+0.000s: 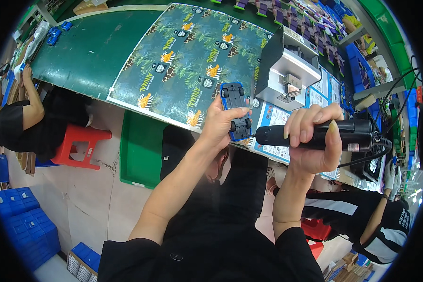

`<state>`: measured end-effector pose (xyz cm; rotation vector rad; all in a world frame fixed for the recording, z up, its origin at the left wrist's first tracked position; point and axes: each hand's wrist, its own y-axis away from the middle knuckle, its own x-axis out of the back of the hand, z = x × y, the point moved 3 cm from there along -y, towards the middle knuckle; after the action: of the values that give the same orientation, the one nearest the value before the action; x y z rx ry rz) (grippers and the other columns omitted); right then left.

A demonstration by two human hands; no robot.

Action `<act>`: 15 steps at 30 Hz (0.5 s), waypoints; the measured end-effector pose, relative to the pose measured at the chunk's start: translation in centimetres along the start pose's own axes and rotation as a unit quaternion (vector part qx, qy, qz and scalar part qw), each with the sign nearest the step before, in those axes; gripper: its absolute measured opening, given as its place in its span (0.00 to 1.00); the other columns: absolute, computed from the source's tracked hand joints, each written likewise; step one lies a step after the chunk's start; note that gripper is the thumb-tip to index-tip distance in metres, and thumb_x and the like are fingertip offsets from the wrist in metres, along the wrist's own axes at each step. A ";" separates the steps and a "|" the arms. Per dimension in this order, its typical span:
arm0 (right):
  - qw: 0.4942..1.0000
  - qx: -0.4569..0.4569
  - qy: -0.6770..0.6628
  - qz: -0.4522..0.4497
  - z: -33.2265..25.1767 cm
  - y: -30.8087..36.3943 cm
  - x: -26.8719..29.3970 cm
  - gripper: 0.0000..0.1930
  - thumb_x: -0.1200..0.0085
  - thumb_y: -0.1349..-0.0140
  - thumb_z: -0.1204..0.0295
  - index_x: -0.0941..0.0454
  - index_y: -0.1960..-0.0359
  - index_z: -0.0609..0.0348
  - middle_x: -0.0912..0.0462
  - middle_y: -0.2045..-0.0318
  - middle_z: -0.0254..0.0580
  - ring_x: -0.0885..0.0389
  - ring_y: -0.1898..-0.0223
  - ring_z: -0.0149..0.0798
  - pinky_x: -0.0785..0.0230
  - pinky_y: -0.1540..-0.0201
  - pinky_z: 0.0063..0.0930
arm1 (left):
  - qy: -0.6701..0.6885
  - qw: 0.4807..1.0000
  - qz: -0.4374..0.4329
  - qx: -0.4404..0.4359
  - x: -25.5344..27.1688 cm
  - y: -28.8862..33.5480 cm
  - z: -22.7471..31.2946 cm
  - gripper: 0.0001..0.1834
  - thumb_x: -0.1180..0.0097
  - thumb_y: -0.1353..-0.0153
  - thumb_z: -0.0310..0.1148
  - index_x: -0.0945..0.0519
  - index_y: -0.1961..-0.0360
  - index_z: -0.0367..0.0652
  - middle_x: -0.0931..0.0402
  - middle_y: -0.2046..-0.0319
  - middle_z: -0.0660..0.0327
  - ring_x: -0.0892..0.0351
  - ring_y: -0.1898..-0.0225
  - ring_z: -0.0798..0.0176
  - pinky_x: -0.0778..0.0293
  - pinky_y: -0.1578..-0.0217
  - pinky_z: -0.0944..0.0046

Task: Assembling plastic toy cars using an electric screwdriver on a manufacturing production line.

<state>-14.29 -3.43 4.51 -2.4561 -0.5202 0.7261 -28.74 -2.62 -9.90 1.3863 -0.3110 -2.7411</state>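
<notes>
In my left hand I grip a blue toy car, its black underside and wheels facing up and my thumb lying across it. My right hand is wrapped around a black electric screwdriver with a cable at its rear end. The screwdriver lies level, its tip pointing left at the car's near end; whether the bit touches the car I cannot tell. Just beyond my hands stands a silver-grey metal box-like device with a small metal fitting on its front.
A printed animal-pattern sheet covers the green table. Blue toy cars lie at the far left. Purple and green parts line the back. A red stool, green bin and co-workers flank me. Cables hang at right.
</notes>
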 end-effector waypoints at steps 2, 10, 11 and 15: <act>1.000 -0.003 0.006 0.005 0.0 0.1 -0.2 0.09 0.51 0.37 0.70 0.32 0.64 0.64 0.29 0.82 0.40 0.30 0.84 0.34 0.31 0.75 0.30 | 0.001 1.000 -0.002 -0.002 0.0 -0.2 0.0 0.24 0.38 0.47 0.17 0.29 0.50 0.42 0.22 0.61 0.59 0.18 0.64 0.63 0.18 0.66 0.59; 0.999 -0.013 0.042 -0.012 1.9 0.4 -0.8 0.08 0.52 0.39 0.69 0.34 0.66 0.61 0.30 0.82 0.39 0.33 0.85 0.32 0.34 0.77 0.29 | -0.001 1.000 0.013 0.013 -0.6 -0.6 0.4 0.21 0.39 0.47 0.17 0.28 0.52 0.40 0.22 0.64 0.59 0.18 0.66 0.64 0.19 0.67 0.61; 0.998 -0.023 0.054 0.010 2.2 0.8 -1.0 0.10 0.49 0.40 0.69 0.34 0.66 0.62 0.30 0.82 0.39 0.33 0.85 0.32 0.33 0.76 0.29 | -0.025 0.999 0.012 0.021 -0.1 -0.7 -0.1 0.21 0.39 0.47 0.17 0.28 0.51 0.40 0.21 0.62 0.58 0.18 0.65 0.63 0.19 0.65 0.61; 0.999 -0.036 0.019 0.021 2.4 1.2 -0.2 0.11 0.43 0.45 0.70 0.34 0.70 0.62 0.30 0.84 0.39 0.33 0.86 0.33 0.33 0.79 0.29 | -0.037 0.998 0.013 0.040 -0.3 -1.1 -0.5 0.21 0.39 0.46 0.18 0.27 0.50 0.39 0.20 0.60 0.58 0.18 0.62 0.62 0.20 0.62 0.60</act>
<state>-15.65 -3.56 2.18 -2.5501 -0.4906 0.6856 -28.10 -1.56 -10.18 1.2908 -0.4429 -2.7916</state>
